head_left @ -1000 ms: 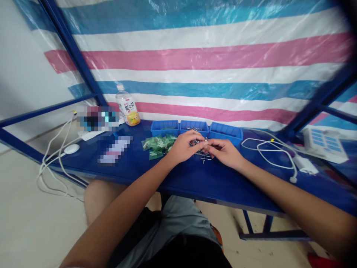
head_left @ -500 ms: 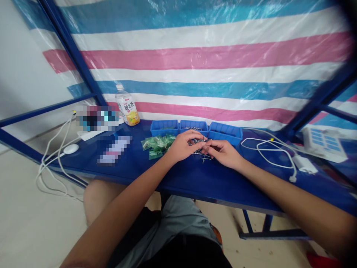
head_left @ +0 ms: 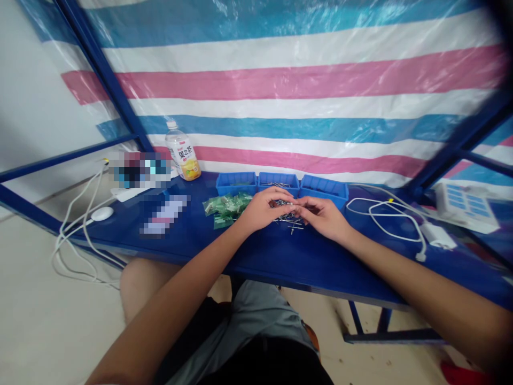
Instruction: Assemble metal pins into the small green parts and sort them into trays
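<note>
Over a pile of thin metal pins (head_left: pixel 285 217), my left hand (head_left: pixel 264 208) and my right hand (head_left: pixel 324 216) meet at the fingertips. Both have their fingers drawn together in a pinch; whatever lies between them is too small to make out. The pins look silvery and dark, and part of the pile is hidden beneath the hands. A few loose ones lie at its near edge. Beside my left hand is a heap of small green clear packets (head_left: pixel 226 208). Right behind the hands stands a blue bin (head_left: pixel 278 183) with similar metal pins in it.
Two more blue bins, a left one (head_left: pixel 236 183) and a right one (head_left: pixel 324 191), flank the middle bin. A drink bottle (head_left: pixel 183 152) stands at the back left. White cable (head_left: pixel 385 220), a charger (head_left: pixel 438 235) and a white keypad device (head_left: pixel 467 207) lie on the right of the blue table (head_left: pixel 280 262).
My right hand has shifted slightly up and to the right, its fingers still meeting those of my left hand. My left hand stays nearly in place.
</note>
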The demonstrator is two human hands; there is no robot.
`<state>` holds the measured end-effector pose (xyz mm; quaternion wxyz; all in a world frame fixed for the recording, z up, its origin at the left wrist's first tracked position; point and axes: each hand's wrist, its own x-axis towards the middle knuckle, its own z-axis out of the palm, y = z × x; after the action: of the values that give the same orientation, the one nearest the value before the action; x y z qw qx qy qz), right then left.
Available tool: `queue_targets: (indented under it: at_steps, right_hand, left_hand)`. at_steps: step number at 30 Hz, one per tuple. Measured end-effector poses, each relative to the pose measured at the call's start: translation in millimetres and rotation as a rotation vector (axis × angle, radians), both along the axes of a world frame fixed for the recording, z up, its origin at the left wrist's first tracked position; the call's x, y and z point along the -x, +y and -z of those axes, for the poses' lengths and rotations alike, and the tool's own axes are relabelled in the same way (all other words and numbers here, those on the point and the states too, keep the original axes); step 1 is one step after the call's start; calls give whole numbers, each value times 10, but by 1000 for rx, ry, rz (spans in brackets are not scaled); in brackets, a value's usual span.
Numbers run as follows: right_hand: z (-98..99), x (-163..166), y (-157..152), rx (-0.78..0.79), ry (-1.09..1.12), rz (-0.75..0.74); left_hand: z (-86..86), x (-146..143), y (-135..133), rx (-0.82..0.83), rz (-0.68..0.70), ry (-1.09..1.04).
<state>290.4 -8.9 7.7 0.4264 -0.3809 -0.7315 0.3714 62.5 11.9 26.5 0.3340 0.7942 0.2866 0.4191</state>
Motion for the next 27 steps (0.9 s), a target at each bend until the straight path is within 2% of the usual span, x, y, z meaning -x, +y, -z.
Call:
queue_targets:
  at_steps: [8,16,23,27]
  right_hand:
    - [-10,47,-64,68,-75,-96]
    - [10,15,-11,50,-10,-74]
    - [-43,68,-48,55,9,-53]
    - [-39,69,4,102,75,-48]
  left_hand:
    - [7,-7,1,42,-20,9]
    - [-8,14,1,0,42,20]
    - [40,9,36,6,-14,-9]
    - [21,18,13,-50,-104,24]
